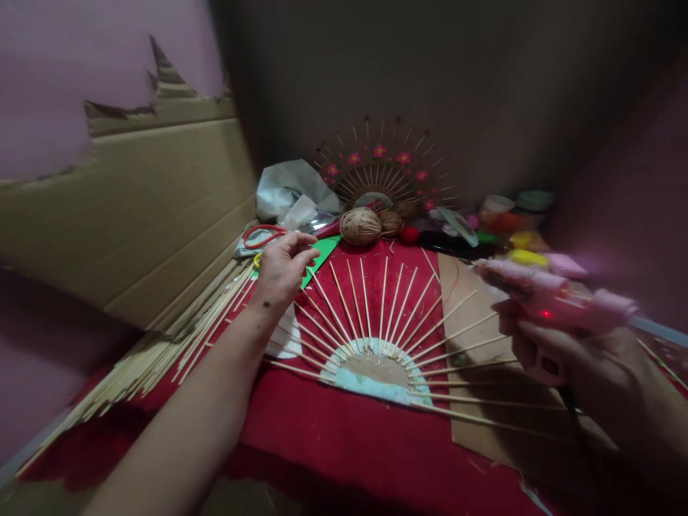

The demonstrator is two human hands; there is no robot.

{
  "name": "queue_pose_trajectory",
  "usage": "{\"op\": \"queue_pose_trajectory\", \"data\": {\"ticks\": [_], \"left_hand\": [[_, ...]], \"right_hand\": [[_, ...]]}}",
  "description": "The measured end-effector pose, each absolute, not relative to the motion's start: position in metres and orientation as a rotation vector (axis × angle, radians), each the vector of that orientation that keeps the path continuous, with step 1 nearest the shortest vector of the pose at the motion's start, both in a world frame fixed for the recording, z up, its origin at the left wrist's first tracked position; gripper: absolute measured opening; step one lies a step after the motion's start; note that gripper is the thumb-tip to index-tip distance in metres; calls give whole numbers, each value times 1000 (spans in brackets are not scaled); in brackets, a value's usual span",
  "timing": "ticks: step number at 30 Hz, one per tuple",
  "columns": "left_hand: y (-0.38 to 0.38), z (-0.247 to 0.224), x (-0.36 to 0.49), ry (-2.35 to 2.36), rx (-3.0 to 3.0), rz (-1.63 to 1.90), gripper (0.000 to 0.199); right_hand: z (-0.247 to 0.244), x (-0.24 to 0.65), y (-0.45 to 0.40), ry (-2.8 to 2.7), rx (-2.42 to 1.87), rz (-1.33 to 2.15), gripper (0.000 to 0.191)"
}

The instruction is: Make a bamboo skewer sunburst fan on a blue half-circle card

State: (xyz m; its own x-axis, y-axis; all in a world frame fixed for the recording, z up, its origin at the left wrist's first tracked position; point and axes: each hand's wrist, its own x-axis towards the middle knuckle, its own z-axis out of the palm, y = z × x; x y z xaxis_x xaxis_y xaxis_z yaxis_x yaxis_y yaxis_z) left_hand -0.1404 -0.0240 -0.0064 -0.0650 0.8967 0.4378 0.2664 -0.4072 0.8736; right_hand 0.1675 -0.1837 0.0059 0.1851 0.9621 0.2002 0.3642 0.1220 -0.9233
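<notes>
A half-round base (370,369), patterned pale blue with a brown middle, lies on the red cloth. Thin wooden sticks (367,304) fan out from its curved edge. Above the fan's upper left sticks is my left hand (284,266), its thumb and fingers curled close together; whatever may be between the fingertips is too small to tell. On the right, my right hand (564,358) is wrapped round a pink glue gun (570,301) with a red light lit, its nozzle pointing left above the cardboard sheet.
Many loose sticks (155,351) lie at the left by a tall cardboard panel (177,208). Behind are red-handled scissors (263,233), twine balls (361,226), a flowered stick fan (379,161) and jars (532,204). A cardboard sheet (473,423) lies under the right sticks.
</notes>
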Motion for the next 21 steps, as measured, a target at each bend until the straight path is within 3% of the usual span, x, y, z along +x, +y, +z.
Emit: {"op": "queue_pose_trajectory", "data": {"ticks": [21], "left_hand": [[-20,-22,-135,1251,1831,1324,21]], "right_hand": [[11,158,-187,-1427,-1435,715,57]]}}
